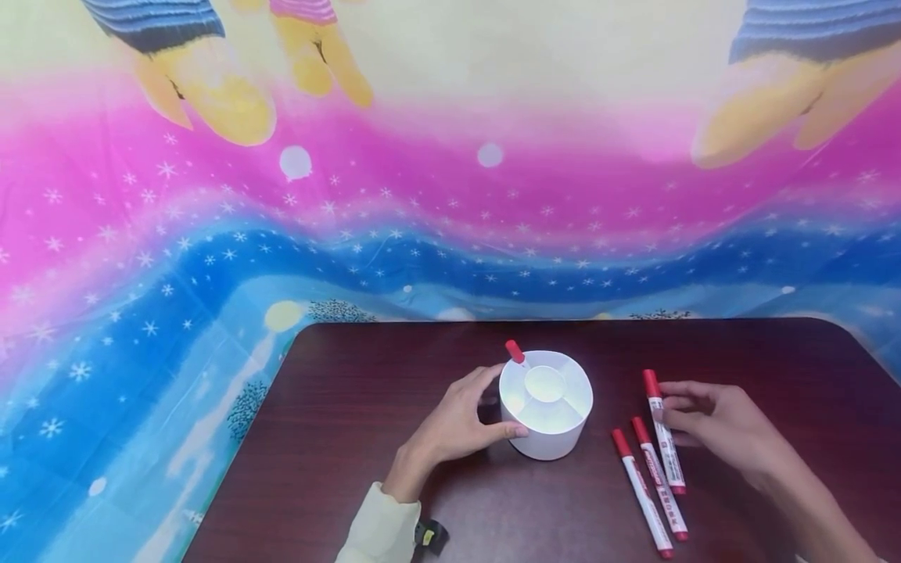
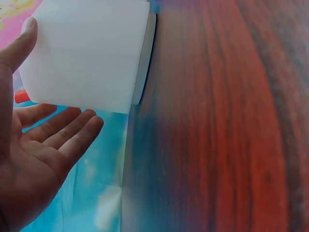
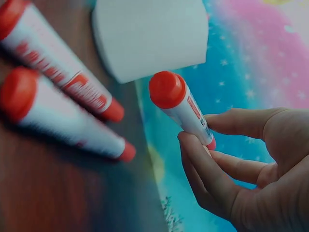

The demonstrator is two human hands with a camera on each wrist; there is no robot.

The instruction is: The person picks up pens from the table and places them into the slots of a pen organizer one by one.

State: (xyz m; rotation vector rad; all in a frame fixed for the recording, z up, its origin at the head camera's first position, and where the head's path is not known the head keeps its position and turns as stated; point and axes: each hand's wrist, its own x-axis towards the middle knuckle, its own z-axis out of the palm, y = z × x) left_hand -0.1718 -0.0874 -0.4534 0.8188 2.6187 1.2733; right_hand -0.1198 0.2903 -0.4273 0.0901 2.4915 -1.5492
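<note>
Here, marker point(image 1: 667, 450) in R grip point(image 1: 725, 428), nr cap point(image 1: 651, 383)

The dimmer right-wrist view blurs two markers point(image 3: 72, 119).

The left hand point(image 1: 457, 418) is held with its thumb point(image 2: 21, 48) spread from the fingers point(image 2: 84, 137); the right hand point(image 1: 728, 432) is bent into a pinch, its forearm point(image 1: 820, 500) angled inward.

The right hand point(image 3: 260, 198) pinches a marker point(image 3: 187, 110) near two similar markers point(image 3: 72, 118).
</note>
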